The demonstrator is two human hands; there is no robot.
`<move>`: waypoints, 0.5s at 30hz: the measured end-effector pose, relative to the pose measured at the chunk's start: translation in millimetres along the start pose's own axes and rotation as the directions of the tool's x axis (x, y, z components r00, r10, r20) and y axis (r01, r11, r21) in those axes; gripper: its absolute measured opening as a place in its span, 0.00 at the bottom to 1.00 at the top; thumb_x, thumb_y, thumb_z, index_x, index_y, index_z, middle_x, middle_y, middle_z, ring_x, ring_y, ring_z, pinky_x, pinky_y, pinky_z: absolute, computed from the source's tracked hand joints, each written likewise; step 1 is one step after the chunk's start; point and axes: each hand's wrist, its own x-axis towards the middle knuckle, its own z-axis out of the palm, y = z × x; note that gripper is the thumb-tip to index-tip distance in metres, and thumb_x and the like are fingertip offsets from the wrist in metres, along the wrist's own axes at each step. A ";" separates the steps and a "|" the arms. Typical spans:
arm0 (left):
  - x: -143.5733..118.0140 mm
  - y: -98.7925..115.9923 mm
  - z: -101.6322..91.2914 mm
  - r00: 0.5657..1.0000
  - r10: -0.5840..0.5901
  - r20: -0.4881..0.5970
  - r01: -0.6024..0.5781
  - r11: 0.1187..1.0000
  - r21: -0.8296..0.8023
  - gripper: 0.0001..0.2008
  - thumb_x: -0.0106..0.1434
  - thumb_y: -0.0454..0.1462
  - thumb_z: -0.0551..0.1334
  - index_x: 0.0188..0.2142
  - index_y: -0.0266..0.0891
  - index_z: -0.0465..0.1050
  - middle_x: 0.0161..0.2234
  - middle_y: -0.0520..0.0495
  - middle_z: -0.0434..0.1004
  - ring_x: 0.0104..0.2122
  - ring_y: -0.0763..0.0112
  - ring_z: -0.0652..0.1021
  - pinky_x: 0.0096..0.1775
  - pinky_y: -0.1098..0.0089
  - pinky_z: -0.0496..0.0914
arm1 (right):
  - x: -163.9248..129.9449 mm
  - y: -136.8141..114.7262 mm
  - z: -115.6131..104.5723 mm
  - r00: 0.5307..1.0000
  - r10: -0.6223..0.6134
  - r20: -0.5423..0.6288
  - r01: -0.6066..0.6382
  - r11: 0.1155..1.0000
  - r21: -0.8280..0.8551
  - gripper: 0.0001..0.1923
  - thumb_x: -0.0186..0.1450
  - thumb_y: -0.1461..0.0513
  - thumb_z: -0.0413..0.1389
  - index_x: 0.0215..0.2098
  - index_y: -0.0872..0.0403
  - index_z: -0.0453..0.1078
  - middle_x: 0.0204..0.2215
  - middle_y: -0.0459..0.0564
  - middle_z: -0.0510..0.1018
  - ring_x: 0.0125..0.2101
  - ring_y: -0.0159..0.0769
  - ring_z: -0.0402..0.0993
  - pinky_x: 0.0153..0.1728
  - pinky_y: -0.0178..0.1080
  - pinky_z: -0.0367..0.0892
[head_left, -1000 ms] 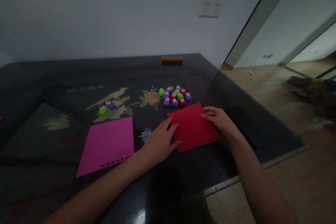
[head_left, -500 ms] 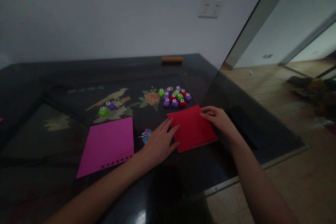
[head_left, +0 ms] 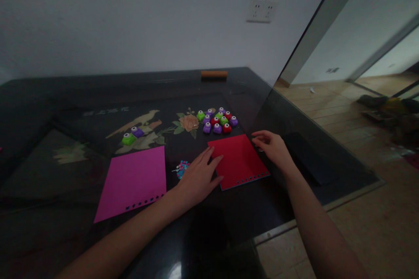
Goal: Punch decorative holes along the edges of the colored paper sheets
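Both your hands meet the red sheet (head_left: 238,160) on the desk (head_left: 65,96). Your left hand (head_left: 199,177) lies spread flat on its left edge. Your right hand (head_left: 273,148) pinches its far right corner.

On the dark glass-topped bench (head_left: 65,96) the red paper sheet (head_left: 238,161) lies right of the pink paper sheet (head_left: 132,181), with a small heap of blue and pink paper cut-outs (head_left: 182,168) between them. Behind the red sheet sits the cluster of small plastic craft punches (head_left: 218,120); two more punches (head_left: 132,135) lie behind the pink sheet, and an orange block (head_left: 214,74) rests at the far edge. The left hand (head_left: 198,178) lies on the red sheet's left edge, the right hand (head_left: 273,148) at its right corner.
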 end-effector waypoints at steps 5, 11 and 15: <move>0.2 -0.4 -1.5 1.000 -0.005 0.018 0.005 1.000 -0.019 0.25 0.60 0.41 0.58 0.57 0.40 0.59 0.62 0.37 0.52 0.60 0.55 0.56 0.57 0.56 0.56 | -0.8 -3.6 0.1 1.000 -0.010 0.006 0.010 1.000 -0.018 0.11 0.55 0.62 0.56 0.37 0.55 0.71 0.28 0.50 0.77 0.27 0.36 0.73 0.25 0.37 0.69; 0.8 -1.7 0.1 1.000 0.002 0.027 -0.002 1.000 -0.003 0.26 0.61 0.41 0.58 0.57 0.40 0.58 0.62 0.38 0.51 0.61 0.55 0.56 0.58 0.57 0.55 | -0.6 -3.0 0.2 1.000 0.004 0.018 -0.004 1.000 0.015 0.11 0.55 0.63 0.56 0.38 0.56 0.71 0.29 0.51 0.77 0.28 0.36 0.74 0.27 0.37 0.70; 0.7 -1.3 0.0 0.999 0.000 0.038 0.000 1.000 0.013 0.26 0.61 0.42 0.58 0.57 0.40 0.58 0.62 0.38 0.50 0.61 0.56 0.55 0.58 0.57 0.56 | -0.5 -2.6 0.0 1.000 0.008 0.019 -0.008 1.000 0.007 0.12 0.56 0.64 0.56 0.38 0.56 0.71 0.30 0.52 0.78 0.29 0.35 0.74 0.28 0.37 0.70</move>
